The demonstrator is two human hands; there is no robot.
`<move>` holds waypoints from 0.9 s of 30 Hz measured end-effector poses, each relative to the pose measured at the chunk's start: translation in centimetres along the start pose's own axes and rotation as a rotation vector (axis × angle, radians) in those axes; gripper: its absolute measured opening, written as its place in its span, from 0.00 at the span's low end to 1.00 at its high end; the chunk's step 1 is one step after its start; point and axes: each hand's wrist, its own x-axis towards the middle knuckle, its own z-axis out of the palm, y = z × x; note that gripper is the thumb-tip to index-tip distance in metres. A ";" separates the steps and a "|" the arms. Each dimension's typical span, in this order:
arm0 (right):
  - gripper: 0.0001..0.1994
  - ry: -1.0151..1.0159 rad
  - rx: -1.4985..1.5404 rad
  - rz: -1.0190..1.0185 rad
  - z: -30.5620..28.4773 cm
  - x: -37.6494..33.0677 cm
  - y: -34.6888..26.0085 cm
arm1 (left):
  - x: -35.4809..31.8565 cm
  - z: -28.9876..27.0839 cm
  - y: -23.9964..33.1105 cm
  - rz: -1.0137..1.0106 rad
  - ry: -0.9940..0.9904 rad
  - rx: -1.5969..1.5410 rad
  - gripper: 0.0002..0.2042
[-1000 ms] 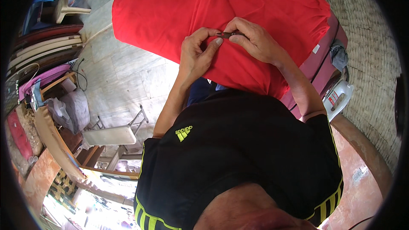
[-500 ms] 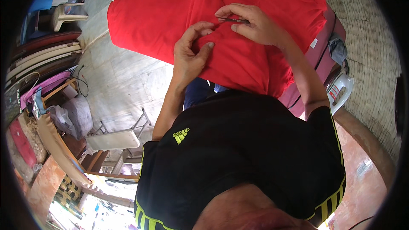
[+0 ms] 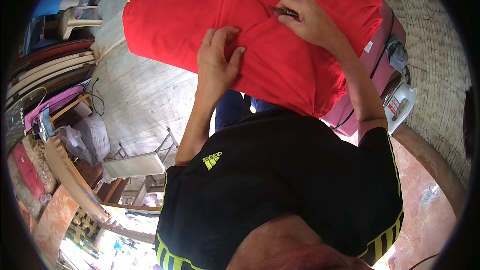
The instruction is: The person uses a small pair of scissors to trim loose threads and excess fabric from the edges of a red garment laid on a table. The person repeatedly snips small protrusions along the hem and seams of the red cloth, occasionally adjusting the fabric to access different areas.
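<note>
A large red cloth (image 3: 175, 25) lies spread before me, with folds running through its middle. My right hand (image 3: 307, 19) is closed around a small pair of dark thread snips (image 3: 285, 11), whose tip points left over the cloth. My left hand (image 3: 218, 55) lies on the cloth's near left part, its thumb apart from the curved fingers and nothing visible between them. The two hands are well apart, the right one farther off. Part of the right hand's fingers hides the handle of the snips.
Under the cloth is a pink padded board (image 3: 385, 30), with a dark cord along its right edge. A white iron (image 3: 401, 102) and a grey rag (image 3: 396, 55) are at the right. Left stand a folding table (image 3: 134, 165), plastic bags (image 3: 92, 137) and a plastic chair (image 3: 80, 19).
My right hand has moved away and slightly right with the snips, off from the left hand. My left hand has shifted a little left, and its fingers have parted.
</note>
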 end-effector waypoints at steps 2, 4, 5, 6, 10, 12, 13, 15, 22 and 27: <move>0.09 0.080 -0.020 -0.011 0.5 -0.2 0.0 | -0.1 0.1 0.4 0.171 0.099 0.204 0.16; 0.09 0.157 -0.014 -0.008 1.2 -0.3 0.1 | -0.3 0.0 0.9 0.232 0.154 0.215 0.15; 0.09 0.195 0.002 0.002 1.5 -0.3 0.2 | -0.3 0.2 1.2 0.185 0.126 0.103 0.15; 0.09 0.232 0.018 0.012 1.7 -0.3 0.3 | -0.3 0.5 1.5 0.137 0.097 -0.010 0.15; 0.10 0.217 0.004 0.040 1.8 -0.2 0.4 | -0.1 1.9 0.7 0.161 0.022 0.009 0.12; 0.10 0.218 0.005 0.045 1.9 -0.1 0.4 | -0.5 2.5 -0.6 0.170 0.064 -0.055 0.09; 0.10 0.220 0.025 0.051 2.0 -0.1 0.6 | -0.4 2.5 -0.8 0.176 0.081 -0.090 0.07; 0.10 0.222 0.067 0.058 2.3 -0.2 1.2 | -1.0 1.2 -0.9 0.148 0.003 -0.214 0.04; 0.10 0.170 0.075 -0.051 1.8 -0.4 0.9 | -2.0 -1.2 -0.7 0.059 0.034 -0.046 0.13; 0.10 -0.018 0.113 -0.085 -0.8 -0.8 0.1 | -2.1 -0.7 -0.7 -0.008 -0.004 0.007 0.20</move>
